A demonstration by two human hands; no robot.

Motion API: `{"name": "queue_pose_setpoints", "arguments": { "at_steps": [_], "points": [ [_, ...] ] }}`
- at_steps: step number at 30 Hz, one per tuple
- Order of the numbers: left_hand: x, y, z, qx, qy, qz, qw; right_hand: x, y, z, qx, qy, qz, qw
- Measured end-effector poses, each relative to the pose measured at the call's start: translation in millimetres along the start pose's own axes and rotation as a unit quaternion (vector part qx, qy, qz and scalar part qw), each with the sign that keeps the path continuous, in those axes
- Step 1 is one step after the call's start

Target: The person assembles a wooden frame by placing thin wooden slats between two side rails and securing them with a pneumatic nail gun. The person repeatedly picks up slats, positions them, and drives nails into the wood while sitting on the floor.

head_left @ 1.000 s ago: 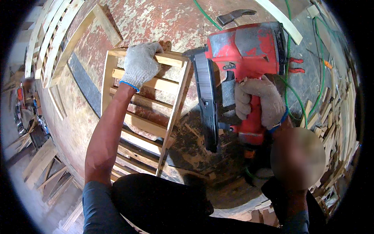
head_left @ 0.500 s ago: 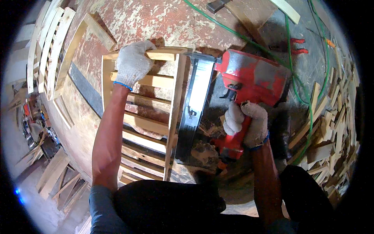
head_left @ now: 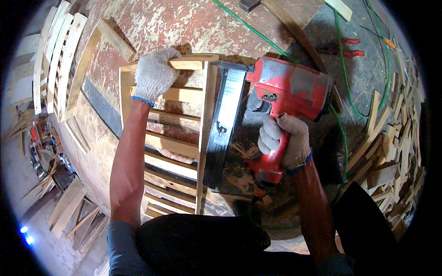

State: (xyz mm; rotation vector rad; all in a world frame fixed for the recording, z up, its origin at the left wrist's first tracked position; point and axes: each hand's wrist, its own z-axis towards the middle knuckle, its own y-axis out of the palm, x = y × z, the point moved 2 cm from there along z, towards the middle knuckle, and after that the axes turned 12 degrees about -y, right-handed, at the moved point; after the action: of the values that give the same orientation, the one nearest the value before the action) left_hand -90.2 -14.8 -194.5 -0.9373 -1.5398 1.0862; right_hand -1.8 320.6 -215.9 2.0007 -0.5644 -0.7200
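A slatted wooden frame [head_left: 206, 133] lies in front of me, with several pale slats between its two side rails. My left hand [head_left: 155, 73], in a white knitted glove, is closed over the slat at the frame's far end. In my gloved right hand [head_left: 291, 140] is the handle of a worn red nail gun [head_left: 290, 85]. Its nose rests at or very near the far right corner of the frame; whether they touch I cannot tell. The long black and silver magazine runs back toward me beside the right rail.
Green air hose [head_left: 258, 30] crosses the floor. Red-handled pliers [head_left: 352, 47] and a hammer [head_left: 251, 4] lie at the far side. Scrap wood [head_left: 391, 156] is heaped on the right. More slatted pieces [head_left: 69, 50] stand at the left, near a dark metal strip [head_left: 101, 108].
The nail gun in my right hand has shifted left, closer to the frame's far right corner. My left hand keeps its place on the end slat. The green hose has moved.
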Motion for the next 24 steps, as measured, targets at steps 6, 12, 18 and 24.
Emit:
{"name": "queue_pose_setpoints", "arguments": {
  "at_steps": [6,12,18,24],
  "points": [
    [-2.6,2.4,2.6,0.008,0.012,0.011,1.000,-0.3,-1.4,2.7,-0.009,0.004,-0.001,1.000],
    [-4.1,3.8,0.7,0.000,0.005,0.014,1.000,0.6,-4.7,3.4,-0.016,0.004,-0.009,1.000],
    [-7.6,5.6,3.4,0.009,0.011,0.013,1.000,3.5,-4.7,2.3,-0.024,0.022,0.019,0.999],
    [-4.0,2.9,1.6,0.004,-0.001,0.002,1.000,5.8,-4.7,2.7,-0.041,0.021,0.024,0.999]
  ]
}}
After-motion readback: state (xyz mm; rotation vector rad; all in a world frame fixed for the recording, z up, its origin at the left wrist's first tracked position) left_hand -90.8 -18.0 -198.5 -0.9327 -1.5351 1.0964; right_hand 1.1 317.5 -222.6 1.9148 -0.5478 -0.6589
